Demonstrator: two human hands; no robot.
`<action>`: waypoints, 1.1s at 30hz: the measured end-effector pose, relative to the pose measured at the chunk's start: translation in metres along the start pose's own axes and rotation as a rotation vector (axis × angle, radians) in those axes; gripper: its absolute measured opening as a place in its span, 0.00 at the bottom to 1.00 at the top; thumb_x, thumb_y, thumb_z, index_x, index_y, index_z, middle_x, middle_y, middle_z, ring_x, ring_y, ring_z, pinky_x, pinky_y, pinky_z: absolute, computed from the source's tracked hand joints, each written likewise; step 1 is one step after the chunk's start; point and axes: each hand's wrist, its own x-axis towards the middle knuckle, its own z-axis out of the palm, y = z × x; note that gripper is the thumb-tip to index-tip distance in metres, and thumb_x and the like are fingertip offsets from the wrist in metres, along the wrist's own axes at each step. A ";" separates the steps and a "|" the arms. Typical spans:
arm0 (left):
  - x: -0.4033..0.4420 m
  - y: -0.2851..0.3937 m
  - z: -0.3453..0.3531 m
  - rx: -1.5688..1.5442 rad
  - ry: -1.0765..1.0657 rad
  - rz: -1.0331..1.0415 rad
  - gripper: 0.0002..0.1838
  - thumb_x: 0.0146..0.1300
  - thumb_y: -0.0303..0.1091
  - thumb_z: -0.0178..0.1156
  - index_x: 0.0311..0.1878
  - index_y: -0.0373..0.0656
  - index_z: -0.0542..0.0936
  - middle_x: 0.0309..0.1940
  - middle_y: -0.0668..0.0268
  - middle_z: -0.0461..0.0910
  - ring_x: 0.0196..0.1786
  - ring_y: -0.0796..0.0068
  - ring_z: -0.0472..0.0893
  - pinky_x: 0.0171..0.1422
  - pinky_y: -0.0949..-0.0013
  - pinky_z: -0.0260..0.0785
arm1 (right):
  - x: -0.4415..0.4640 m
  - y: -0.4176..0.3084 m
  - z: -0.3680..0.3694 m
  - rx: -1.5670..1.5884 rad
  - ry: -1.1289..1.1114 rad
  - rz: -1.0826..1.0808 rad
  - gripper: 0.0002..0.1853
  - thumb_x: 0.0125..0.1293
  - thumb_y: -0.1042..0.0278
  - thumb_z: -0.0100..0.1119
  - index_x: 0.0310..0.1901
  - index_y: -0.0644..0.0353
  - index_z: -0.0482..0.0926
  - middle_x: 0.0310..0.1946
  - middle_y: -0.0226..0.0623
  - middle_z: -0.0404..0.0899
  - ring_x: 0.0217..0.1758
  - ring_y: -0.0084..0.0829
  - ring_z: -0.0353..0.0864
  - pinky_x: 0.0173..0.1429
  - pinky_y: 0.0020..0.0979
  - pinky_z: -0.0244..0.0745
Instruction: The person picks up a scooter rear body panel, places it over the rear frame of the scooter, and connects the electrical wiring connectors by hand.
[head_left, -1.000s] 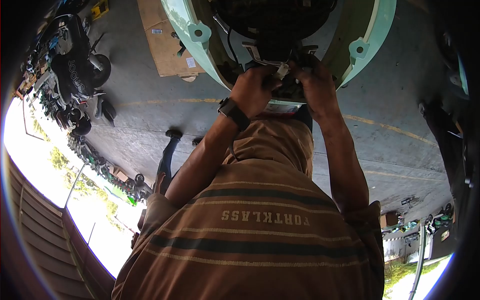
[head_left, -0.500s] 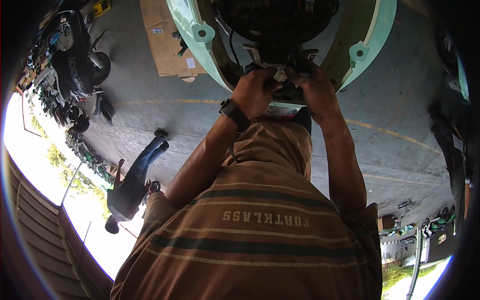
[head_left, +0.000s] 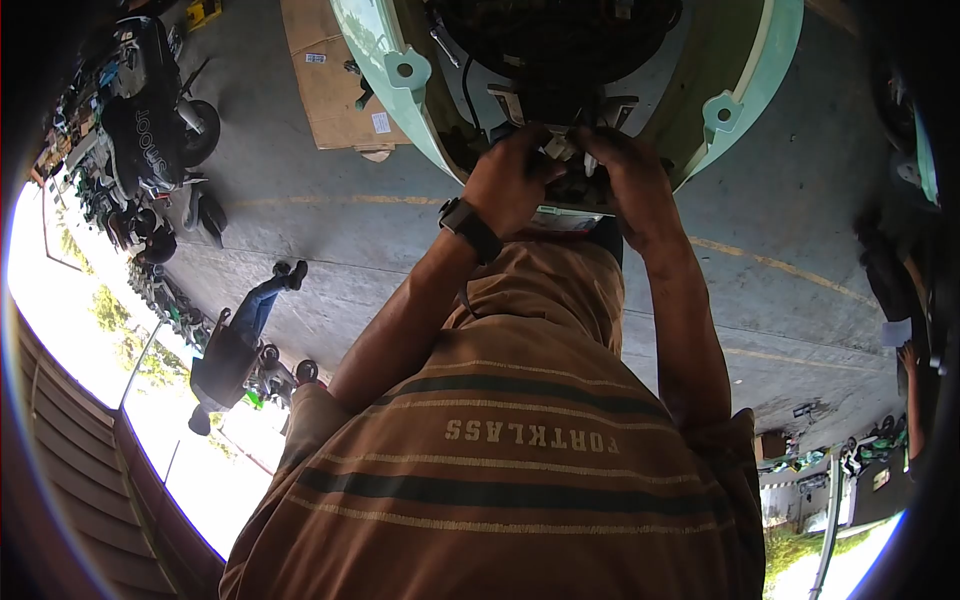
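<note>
My left hand point(head_left: 512, 183), with a black watch point(head_left: 470, 228) on its wrist, is closed with its fingertips at a small pale fitting point(head_left: 560, 148). From the other side, my right hand point(head_left: 638, 183) reaches in with curled fingers, close to the same fitting. Both hands are at the near end of a mint-green scooter body panel point(head_left: 408, 92), below a metal bracket point(head_left: 507, 103). Dark parts lie around and under the fingers. What exactly the fingertips grip is partly hidden.
The panel's right side has a mounting tab point(head_left: 722, 112). Flattened cardboard point(head_left: 330, 105) lies on the grey floor point(head_left: 770, 200) at left. Beyond are a parked black scooter point(head_left: 145, 120) and a walking person point(head_left: 232, 350). Another person point(head_left: 888, 280) stands at the right edge.
My right hand's fingers have shifted slightly, showing more of the pale parts between the hands. My left hand stays nearly still. The person at left has walked farther left.
</note>
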 end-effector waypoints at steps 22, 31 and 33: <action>-0.001 -0.005 -0.001 -0.050 -0.037 0.009 0.15 0.60 0.30 0.63 0.49 0.34 0.80 0.39 0.54 0.85 0.44 0.61 0.85 0.51 0.63 0.73 | 0.000 0.012 -0.005 0.044 -0.034 -0.041 0.31 0.68 0.50 0.61 0.57 0.75 0.74 0.46 0.45 0.80 0.48 0.30 0.80 0.53 0.32 0.76; -0.002 -0.007 -0.001 -0.051 -0.041 0.000 0.15 0.59 0.30 0.64 0.48 0.33 0.81 0.36 0.54 0.85 0.40 0.65 0.85 0.47 0.65 0.74 | 0.000 0.005 0.001 -0.355 0.078 -0.165 0.27 0.67 0.49 0.60 0.51 0.72 0.80 0.37 0.43 0.83 0.41 0.27 0.80 0.48 0.30 0.73; -0.003 -0.004 -0.002 -0.025 -0.021 0.008 0.15 0.59 0.30 0.65 0.47 0.33 0.81 0.36 0.53 0.85 0.39 0.65 0.85 0.46 0.65 0.74 | 0.000 0.001 0.002 -0.390 0.083 -0.179 0.27 0.67 0.49 0.60 0.50 0.72 0.80 0.36 0.42 0.83 0.40 0.27 0.80 0.47 0.30 0.73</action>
